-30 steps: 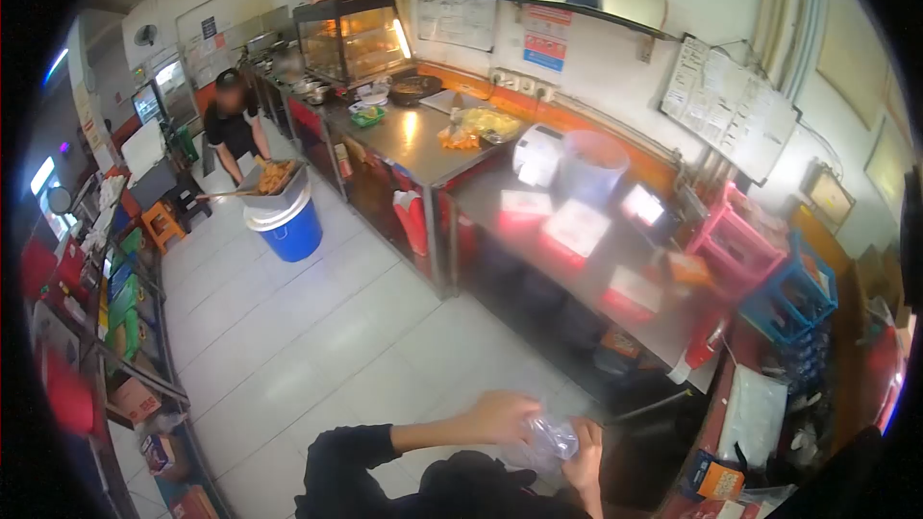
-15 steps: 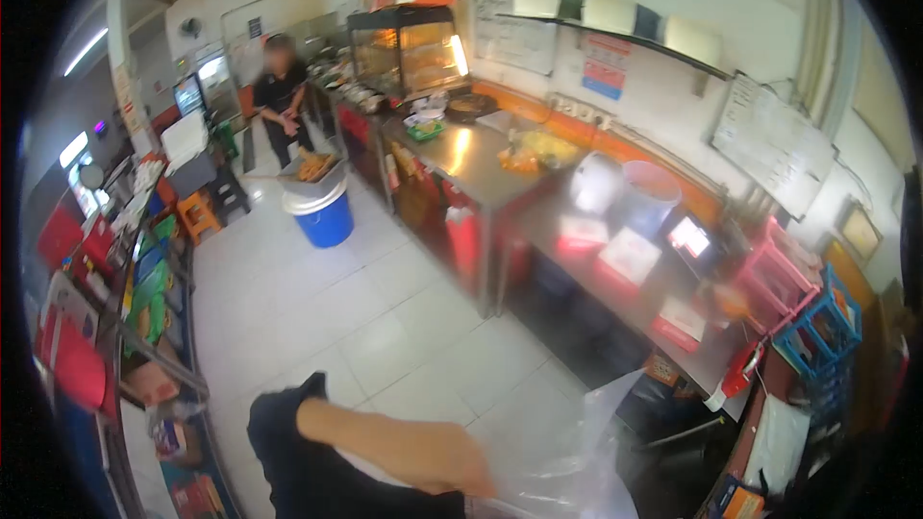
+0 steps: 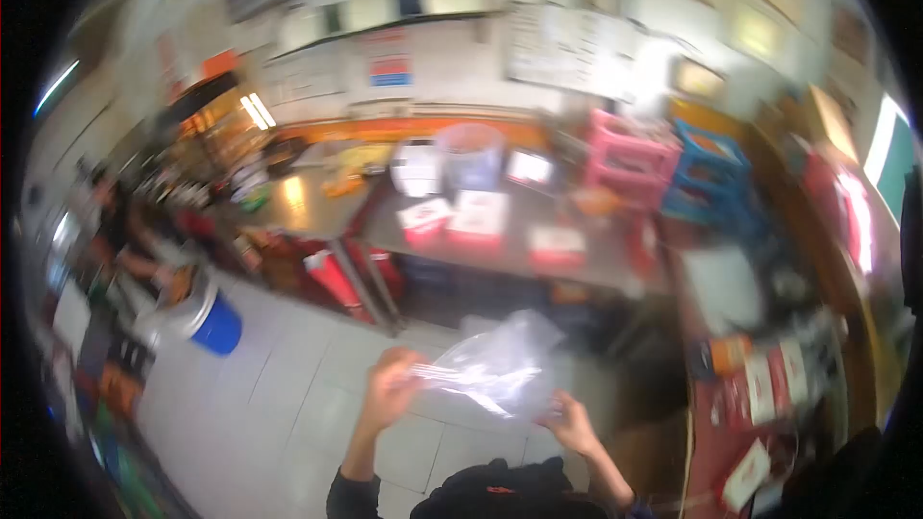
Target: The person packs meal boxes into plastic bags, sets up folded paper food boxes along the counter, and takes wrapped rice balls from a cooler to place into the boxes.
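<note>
A clear plastic bag (image 3: 495,365) is stretched between my two hands above the tiled floor, in front of the steel counter. My left hand (image 3: 392,389) is closed on the bag's gathered left side. At its lower right edge, my right hand (image 3: 573,425) pinches the plastic. The whole view is smeared by motion, so the bag's mouth cannot be made out.
On the steel counter (image 3: 404,238) stand red-and-white boxes (image 3: 478,215), a translucent tub (image 3: 469,156) and a pink crate (image 3: 630,159). Blue crates (image 3: 710,168) are beside it. A red side table (image 3: 707,404) holds packets. At left, a person (image 3: 120,226) is near a blue bucket (image 3: 217,325).
My view has swung right towards the counter. The plastic bag, low at the right before, is now in front of me with both hands on it. The other person now leans over the bucket.
</note>
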